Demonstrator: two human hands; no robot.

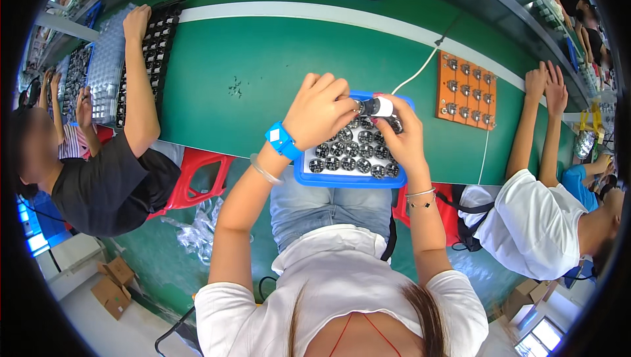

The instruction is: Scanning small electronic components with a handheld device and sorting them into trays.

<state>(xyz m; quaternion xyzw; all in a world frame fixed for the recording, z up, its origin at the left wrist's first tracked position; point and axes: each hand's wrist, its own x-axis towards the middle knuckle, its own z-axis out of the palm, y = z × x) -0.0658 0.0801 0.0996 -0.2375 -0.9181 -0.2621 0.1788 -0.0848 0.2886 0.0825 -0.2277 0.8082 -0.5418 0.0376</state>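
By the flat green worktop (210, 54), the left grip (322, 110) and right grip (402, 139) pinch a small black-and-white tube-shaped piece (380, 106); it looks light, hard, best held by its sides.

No writing can be read anywhere in the frame. Any print on the brown carton (110, 297) at lower left is too small to make out.

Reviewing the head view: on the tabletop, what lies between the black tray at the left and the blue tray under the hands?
Small dark bits, scattered on the green tabletop between the black tray and the blue tray.
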